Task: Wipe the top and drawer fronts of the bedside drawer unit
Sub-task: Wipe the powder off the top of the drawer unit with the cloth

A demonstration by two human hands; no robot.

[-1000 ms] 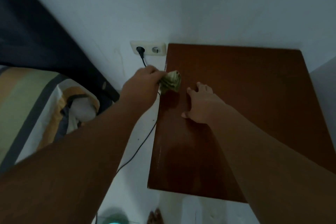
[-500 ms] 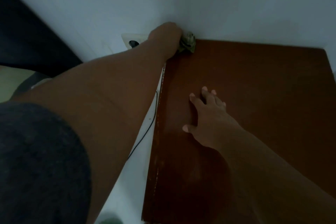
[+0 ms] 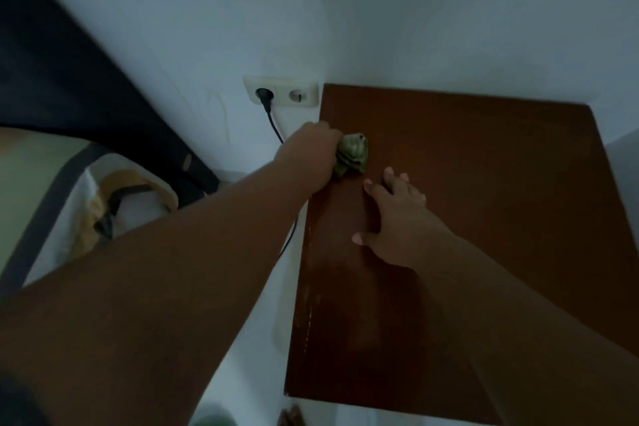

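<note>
Reddish-brown wood, smooth and faintly glossy, makes up the flat top of the bedside drawer unit (image 3: 484,201), a rectangular slab with square corners pushed up against a pale wall (image 3: 311,10). Its left edge shows a thin line of pale scuffs running front to back. No drawer fronts can be seen from this angle, and no brand, label or writing is readable anywhere.

One green cloth (image 3: 352,156), crumpled into a soft wad, sits on the top near its left edge, towards the back. The left hand (image 3: 311,156) is closed around the near part of the cloth, fingers curled tight on it and pressing it to the wood. The right hand (image 3: 397,218) lies flat on the top just beside the cloth, palm down, its fingers (image 3: 389,176) spread wide and holding nothing, thumb pointing left.

On the wall just left of the unit is one cream plastic double socket (image 3: 280,93), with two round outlets. One black plug (image 3: 264,95) fills the left outlet, and its thin black cable (image 3: 275,124) drops behind the left forearm. The right outlet is empty.

Far left, a bed carries striped bedding (image 3: 41,190) in pale green, grey, white and yellow, under a dark headboard (image 3: 69,79).
</note>
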